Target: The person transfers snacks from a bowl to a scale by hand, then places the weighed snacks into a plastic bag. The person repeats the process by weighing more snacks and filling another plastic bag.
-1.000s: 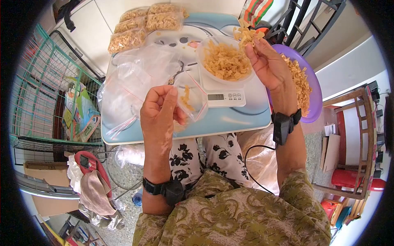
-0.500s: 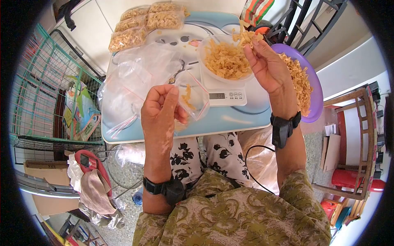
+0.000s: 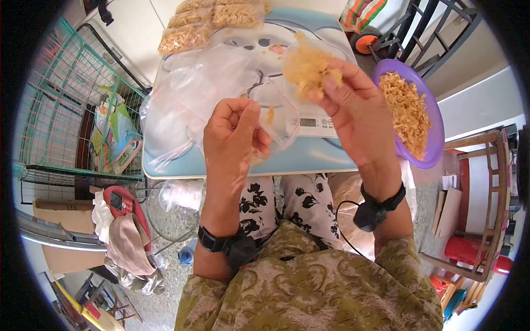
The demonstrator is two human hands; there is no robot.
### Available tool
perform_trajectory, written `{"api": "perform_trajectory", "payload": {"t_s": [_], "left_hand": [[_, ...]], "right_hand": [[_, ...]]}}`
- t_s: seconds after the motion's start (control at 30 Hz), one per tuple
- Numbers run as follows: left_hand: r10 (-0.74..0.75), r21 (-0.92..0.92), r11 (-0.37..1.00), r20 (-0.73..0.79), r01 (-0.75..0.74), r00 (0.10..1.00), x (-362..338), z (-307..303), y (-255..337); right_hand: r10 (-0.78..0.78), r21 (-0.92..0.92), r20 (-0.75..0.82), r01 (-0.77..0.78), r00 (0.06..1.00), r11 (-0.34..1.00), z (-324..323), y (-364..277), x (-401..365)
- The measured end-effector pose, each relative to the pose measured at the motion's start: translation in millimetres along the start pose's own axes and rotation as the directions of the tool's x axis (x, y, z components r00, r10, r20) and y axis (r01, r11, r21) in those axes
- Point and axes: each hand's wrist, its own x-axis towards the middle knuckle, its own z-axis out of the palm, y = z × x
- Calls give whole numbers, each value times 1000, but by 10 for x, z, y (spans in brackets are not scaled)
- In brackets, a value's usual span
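My left hand (image 3: 232,135) is closed on the edge of a small clear zip-lock bag (image 3: 286,124), which has a few yellow strips inside. My right hand (image 3: 359,113) pinches a clump of dried yellow strips (image 3: 330,77), slightly blurred by motion, right of the bag and above it. Behind that hand, a clear plastic bowl of the same strips stands on a white kitchen scale (image 3: 327,131), largely covered by the hand and clump. The scale's digits are too small to read. Loose clear bags (image 3: 185,105) lie left of my left hand.
Several filled bags (image 3: 185,39) sit at the back left of the blue low table (image 3: 309,157). A purple basin (image 3: 434,118) of dried strips stands at the right. A green wire cage (image 3: 61,110) is on the left, and a red stool with cloths (image 3: 131,237) stands lower left.
My right hand has come down and left with the clump, now in front of the bowl. The left hand still grips the bag. The whole view has shifted slightly.
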Motion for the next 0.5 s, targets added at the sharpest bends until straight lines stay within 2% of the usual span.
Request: {"api": "perform_trajectory", "payload": {"t_s": [0.03,0.1,0.13,0.17,0.23,0.27,0.33,0.5], "left_hand": [[0,1,1000,-1,0,1000,3,-2,-1],[6,-5,1000,8,-6,1000,6,-4,-4],[6,-5,1000,8,-6,1000,3,2,4],[-6,-11,1000,1,6,1000,-2,12,20],[-17,-19,1000,-7,17,1000,-3,19,27],[-14,-27,1000,-6,14,1000,-3,15,22],[-12,-35,999,-8,12,1000,1,2,11],[-14,-65,998,-5,14,1000,15,9,-2]], "right_hand": [[1,1,1,-1,1000,1000,13,45,-32],[9,-241,12,-6,1000,970,37,123,-86],[-47,-277,54,60,997,959,92,144,-109],[-47,-277,53,60,997,959,104,168,-124],[-139,-549,96,169,986,818,98,227,-145],[-138,-549,97,169,986,818,99,245,-151],[-206,-658,211,295,956,692,103,270,-159],[-197,-731,324,377,925,568,113,275,-156]]}}
